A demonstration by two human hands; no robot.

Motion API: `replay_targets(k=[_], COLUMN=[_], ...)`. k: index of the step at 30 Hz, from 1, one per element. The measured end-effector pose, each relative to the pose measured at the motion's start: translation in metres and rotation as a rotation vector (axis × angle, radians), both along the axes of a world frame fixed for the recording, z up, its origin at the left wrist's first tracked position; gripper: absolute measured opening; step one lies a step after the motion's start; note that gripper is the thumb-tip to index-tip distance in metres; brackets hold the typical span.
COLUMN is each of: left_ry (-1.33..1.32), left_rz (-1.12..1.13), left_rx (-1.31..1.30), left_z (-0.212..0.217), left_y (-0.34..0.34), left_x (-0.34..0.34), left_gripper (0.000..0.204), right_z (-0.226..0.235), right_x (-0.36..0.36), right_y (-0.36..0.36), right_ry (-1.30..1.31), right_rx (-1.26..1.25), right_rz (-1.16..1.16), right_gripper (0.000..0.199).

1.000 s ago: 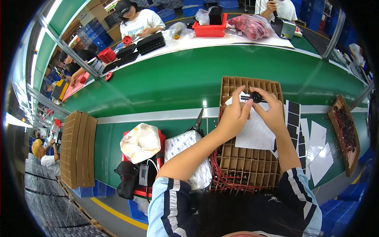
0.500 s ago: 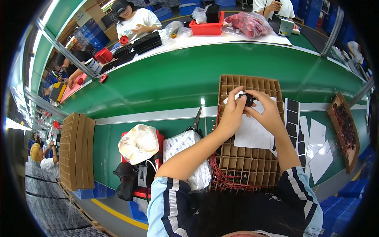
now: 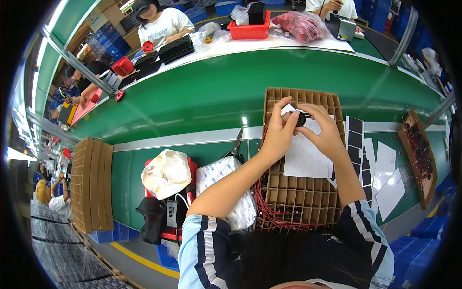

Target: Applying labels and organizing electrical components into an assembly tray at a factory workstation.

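Note:
A small round black part [image 3: 301,119] is held between my two hands, above a white paper sheet [image 3: 308,156]. My left hand [image 3: 283,126] closes thumb and finger on its left side. From the right, my right hand [image 3: 321,126] pinches it with thumb and forefinger. What exactly the part is, I cannot make out. The sheet lies on a cardboard divider box [image 3: 298,192] with many square cells. Red wires [image 3: 269,212] with small dark ends lie across the box's near left part.
Scissors [image 3: 237,143] and a white patterned pack [image 3: 211,180] lie left of the box. A plastic bag [image 3: 167,174] sits on a red bin. Black-patched sheets [image 3: 355,139] and a cardboard tray [image 3: 417,164] of dark parts are at right. Stacked dividers [image 3: 91,185] stand far left; people work across the green conveyor [image 3: 192,91].
Both hands stay together on the black part, with a slight shift of the fingers. The whole view has moved a little. Across the conveyor, a person's hand has lowered.

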State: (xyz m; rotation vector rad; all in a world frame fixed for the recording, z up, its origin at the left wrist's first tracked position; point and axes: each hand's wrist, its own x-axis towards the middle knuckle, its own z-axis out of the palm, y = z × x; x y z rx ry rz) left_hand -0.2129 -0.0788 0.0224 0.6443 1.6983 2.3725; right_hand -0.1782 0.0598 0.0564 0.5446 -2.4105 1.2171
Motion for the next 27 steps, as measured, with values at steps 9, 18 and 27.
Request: replay_targets(k=[9,18,27], left_ry=[-0.147,-0.062,-0.166], left_rz=[-0.119,-0.076,-0.249], left_rx=[0.103,-0.020,0.176], left_z=[0.007,0.014,0.009], left_y=[0.001,0.000,0.007], left_x=[0.001,0.012,0.016], left_gripper=[0.044,0.045,0.050], right_z=[0.002,0.005,-0.006], right_x=[-0.003,0.002,0.000], right_y=[0.003,0.001,0.007], right_ry=[0.049,0.032,0.065], right_rx=[0.032,-0.056,-0.067], right_rz=[0.081,0.090,0.037], right_gripper=[0.046,0.046,0.035])
